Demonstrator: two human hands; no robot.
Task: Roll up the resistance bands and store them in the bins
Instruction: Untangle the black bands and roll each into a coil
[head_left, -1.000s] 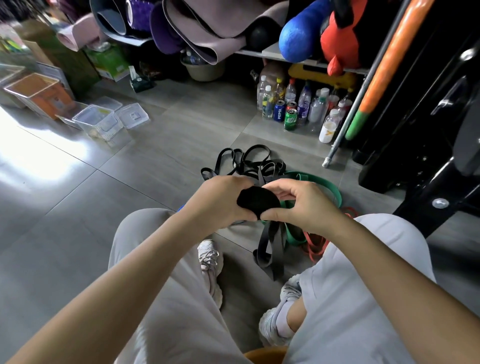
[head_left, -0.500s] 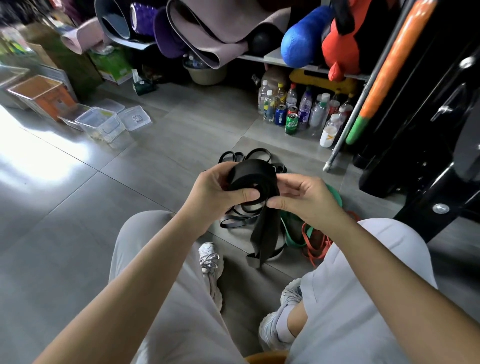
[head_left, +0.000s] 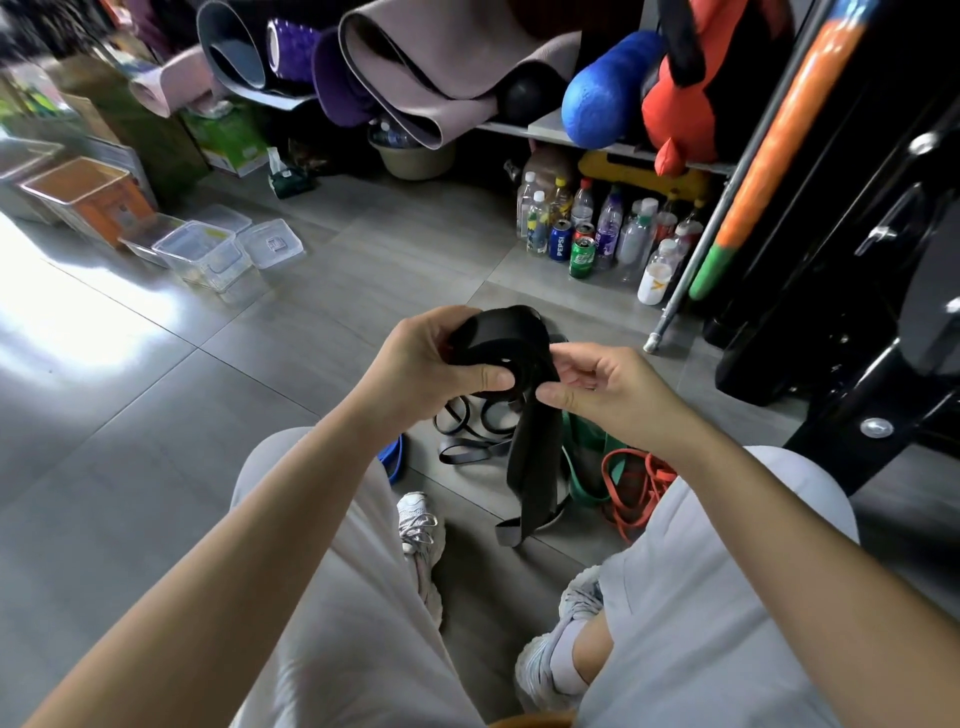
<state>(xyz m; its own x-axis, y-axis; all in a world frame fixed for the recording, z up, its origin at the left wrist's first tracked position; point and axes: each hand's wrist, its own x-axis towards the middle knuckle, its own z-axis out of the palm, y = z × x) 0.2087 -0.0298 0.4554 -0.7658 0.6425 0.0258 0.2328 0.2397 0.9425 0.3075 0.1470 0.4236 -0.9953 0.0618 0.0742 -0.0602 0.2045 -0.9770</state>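
A wide black resistance band (head_left: 498, 338) is partly rolled into a coil above my knees. My left hand (head_left: 426, 364) grips the coil, thumb pressed on its near side. My right hand (head_left: 602, 389) pinches the band where it leaves the coil. The loose tail (head_left: 535, 467) hangs down to the floor. Under my hands lie thin black bands (head_left: 467, 431), a green band (head_left: 587, 467), an orange band (head_left: 639, 488) and a blue one (head_left: 392, 462) beside my left leg. Clear plastic bins (head_left: 200, 249) stand on the floor at the far left.
An orange-tinted bin (head_left: 88, 197) and loose lids (head_left: 272, 241) sit near the clear bins. Bottles and cans (head_left: 597, 234) crowd the floor under a shelf of rolled mats (head_left: 415, 78). A black machine frame (head_left: 857, 312) stands close on the right.
Both hands have lifted the black coil higher and away from me. The coil has turned and grown, and the hanging tail is shorter. The view has tilted up slightly.
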